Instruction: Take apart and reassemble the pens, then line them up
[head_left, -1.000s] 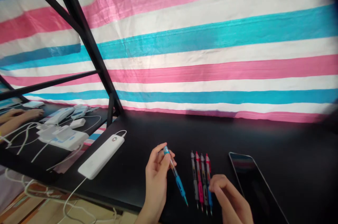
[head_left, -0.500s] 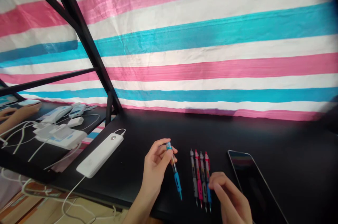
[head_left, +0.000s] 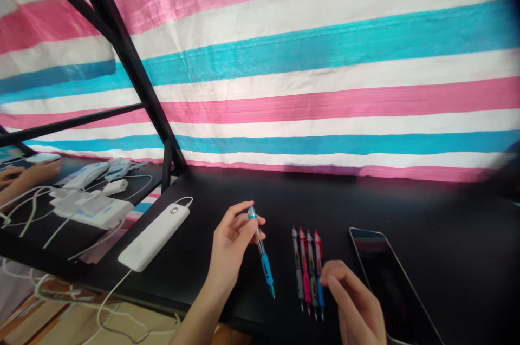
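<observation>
A blue pen (head_left: pixel 265 265) with a clear barrel slants down to the right, its upper end pinched in my left hand (head_left: pixel 233 247). Several pens (head_left: pixel 307 274) with grey, pink and blue grips lie side by side on the black table (head_left: pixel 244 182). At the right edge of that row is my right hand (head_left: pixel 355 299), its thumb and forefinger closed beside the blue-gripped pen; whether they grip it I cannot make out.
A dark phone (head_left: pixel 392 280) lies right of my right hand. On the left are a white power bank (head_left: pixel 154 236) with a cable, a black metal frame (head_left: pixel 140 74), a power strip (head_left: pixel 105 212) and another person's hand (head_left: pixel 38 171).
My left hand has moved slightly left and up with the blue pen in it. My right hand has barely moved beside the row of pens.
</observation>
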The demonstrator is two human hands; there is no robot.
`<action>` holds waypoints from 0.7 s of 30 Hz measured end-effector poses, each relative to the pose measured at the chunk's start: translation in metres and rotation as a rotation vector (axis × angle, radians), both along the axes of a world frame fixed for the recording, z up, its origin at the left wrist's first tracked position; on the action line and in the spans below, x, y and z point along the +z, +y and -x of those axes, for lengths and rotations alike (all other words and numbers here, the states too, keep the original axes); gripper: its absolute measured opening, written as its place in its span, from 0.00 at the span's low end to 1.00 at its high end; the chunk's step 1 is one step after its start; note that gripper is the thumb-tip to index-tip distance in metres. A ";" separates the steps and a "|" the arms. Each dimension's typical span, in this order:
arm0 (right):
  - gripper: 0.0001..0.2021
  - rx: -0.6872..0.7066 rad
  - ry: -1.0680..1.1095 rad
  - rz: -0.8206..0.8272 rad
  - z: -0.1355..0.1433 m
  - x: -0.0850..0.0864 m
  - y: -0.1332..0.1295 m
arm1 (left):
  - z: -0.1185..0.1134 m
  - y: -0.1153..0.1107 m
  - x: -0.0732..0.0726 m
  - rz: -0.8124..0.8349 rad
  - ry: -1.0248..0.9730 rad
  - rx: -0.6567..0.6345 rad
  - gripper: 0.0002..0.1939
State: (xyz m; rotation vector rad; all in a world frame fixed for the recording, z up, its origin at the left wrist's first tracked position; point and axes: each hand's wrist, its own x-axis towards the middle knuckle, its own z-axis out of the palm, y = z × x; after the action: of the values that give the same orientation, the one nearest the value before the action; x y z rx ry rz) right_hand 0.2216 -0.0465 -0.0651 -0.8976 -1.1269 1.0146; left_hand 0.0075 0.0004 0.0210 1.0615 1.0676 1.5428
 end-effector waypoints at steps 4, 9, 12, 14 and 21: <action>0.11 0.001 0.009 0.000 -0.001 0.000 -0.001 | 0.006 0.004 0.002 0.004 0.036 0.015 0.17; 0.11 -0.015 0.013 0.009 -0.001 0.001 -0.001 | 0.023 0.016 0.001 0.043 0.305 0.046 0.27; 0.11 -0.015 0.009 0.015 -0.001 0.000 0.000 | 0.033 0.026 -0.002 0.015 0.769 0.085 0.25; 0.11 -0.013 0.009 0.011 -0.001 0.000 0.000 | 0.036 0.030 -0.005 0.013 0.968 0.088 0.20; 0.11 -0.032 0.016 0.041 0.000 0.001 0.000 | 0.027 0.031 -0.009 0.048 1.306 0.103 0.16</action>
State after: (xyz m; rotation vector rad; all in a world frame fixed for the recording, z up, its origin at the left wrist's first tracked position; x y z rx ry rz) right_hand 0.2218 -0.0469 -0.0639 -0.9361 -1.0778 1.0202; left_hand -0.0193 0.0313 0.0118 2.0684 1.9867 0.7414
